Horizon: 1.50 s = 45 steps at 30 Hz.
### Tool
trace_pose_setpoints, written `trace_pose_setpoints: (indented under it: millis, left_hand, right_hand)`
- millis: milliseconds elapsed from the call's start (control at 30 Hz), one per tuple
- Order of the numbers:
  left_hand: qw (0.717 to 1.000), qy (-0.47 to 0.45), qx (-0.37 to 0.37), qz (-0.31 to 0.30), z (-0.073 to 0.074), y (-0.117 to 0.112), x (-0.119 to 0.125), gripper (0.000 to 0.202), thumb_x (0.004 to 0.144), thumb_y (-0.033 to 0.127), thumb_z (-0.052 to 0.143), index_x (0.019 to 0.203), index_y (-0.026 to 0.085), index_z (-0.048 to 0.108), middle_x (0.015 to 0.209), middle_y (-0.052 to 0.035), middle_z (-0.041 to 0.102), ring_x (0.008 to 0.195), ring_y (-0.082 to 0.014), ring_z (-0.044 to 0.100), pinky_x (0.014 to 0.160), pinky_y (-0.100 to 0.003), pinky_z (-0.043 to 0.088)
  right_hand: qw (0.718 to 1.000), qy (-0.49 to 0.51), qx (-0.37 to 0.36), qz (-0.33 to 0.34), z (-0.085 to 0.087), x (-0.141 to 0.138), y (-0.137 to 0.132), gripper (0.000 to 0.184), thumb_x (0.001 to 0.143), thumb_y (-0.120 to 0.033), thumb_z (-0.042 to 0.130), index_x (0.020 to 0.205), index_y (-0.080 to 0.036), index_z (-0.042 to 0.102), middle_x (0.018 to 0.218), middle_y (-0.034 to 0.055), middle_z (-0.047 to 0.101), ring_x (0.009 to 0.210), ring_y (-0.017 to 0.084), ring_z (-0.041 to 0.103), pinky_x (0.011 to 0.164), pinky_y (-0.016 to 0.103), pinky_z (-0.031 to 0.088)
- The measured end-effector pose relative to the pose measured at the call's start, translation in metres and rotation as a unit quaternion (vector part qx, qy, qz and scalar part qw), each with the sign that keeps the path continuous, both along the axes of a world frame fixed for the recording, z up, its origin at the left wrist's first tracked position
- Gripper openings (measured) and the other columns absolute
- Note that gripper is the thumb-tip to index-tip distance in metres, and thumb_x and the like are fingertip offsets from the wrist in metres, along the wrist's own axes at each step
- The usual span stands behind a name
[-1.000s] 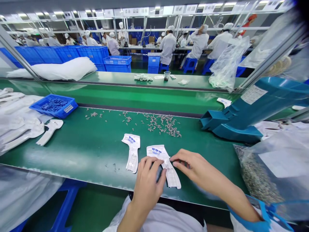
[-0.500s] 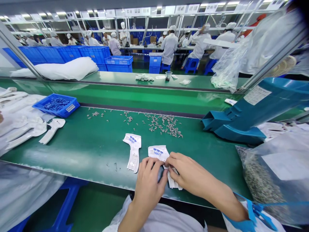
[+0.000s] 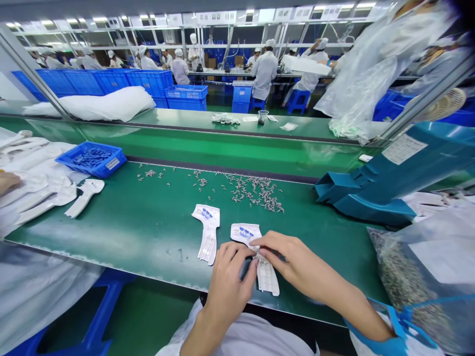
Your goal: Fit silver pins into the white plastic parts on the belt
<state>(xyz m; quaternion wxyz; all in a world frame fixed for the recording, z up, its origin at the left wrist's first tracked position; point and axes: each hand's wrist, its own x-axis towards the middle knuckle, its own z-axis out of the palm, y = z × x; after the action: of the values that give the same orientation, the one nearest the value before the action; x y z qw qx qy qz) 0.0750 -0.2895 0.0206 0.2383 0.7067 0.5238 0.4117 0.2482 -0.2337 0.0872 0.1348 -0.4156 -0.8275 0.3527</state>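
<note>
A white plastic handle-shaped shell (image 3: 267, 279) lies on the green bench in front of me, with small blue pieces (image 3: 246, 233) seated in its wide upper end. My left hand (image 3: 232, 277) is curled at its left side, fingertips and thumb closing on its narrow middle. From the right, my right hand (image 3: 293, 257) reaches over the same spot, its thumb and forefinger close together; anything between them is too small to make out. A second white shell (image 3: 208, 237), also with blue pieces, rests to the left. Beyond both shells, small metal parts (image 3: 260, 193) are scattered.
A blue tray (image 3: 98, 168) of blue pieces stands at left, near a single white shell (image 3: 85, 198) and a pile of more. Another person's hand (image 3: 8, 182) is at that pile. On the right are a teal plastic chute-like bin (image 3: 374, 178) and a clear bag (image 3: 408, 277) of metal parts.
My right hand has shifted slightly, its fingers less curled, uncovering more of the shell's lower part. My left hand stays at the shell. Another person's hand shows more at the far left.
</note>
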Motion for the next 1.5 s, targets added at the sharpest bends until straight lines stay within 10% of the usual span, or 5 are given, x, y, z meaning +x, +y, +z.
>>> trace_pose_setpoints:
  millis: [633,1500]
  left_hand:
    - [0.994,0.096,-0.009,-0.047,0.004,-0.001,0.002,0.024,0.091,0.019,0.063,0.113,0.023,0.057,0.116,-0.0061,0.06,0.111,-0.0255,0.052,0.091,-0.042,0.045]
    - [0.994,0.1,-0.008,-0.035,0.001,0.0,0.003,0.022,0.088,0.019,0.067,0.109,0.023,0.06,0.113,-0.0052,0.063,0.11,-0.0248,0.055,0.092,-0.042,0.046]
  right_hand:
    - [0.984,0.007,-0.121,-0.128,-0.03,0.013,-0.015,0.013,0.092,-0.029,0.052,0.087,-0.023,0.063,0.074,-0.0017,0.059,0.065,0.015,0.051,0.059,0.026,0.037]
    - [0.978,0.033,-0.174,-0.112,-0.029,0.015,-0.015,0.022,0.098,-0.04,0.047,0.089,-0.023,0.058,0.069,-0.0039,0.053,0.062,0.013,0.046,0.056,0.024,0.035]
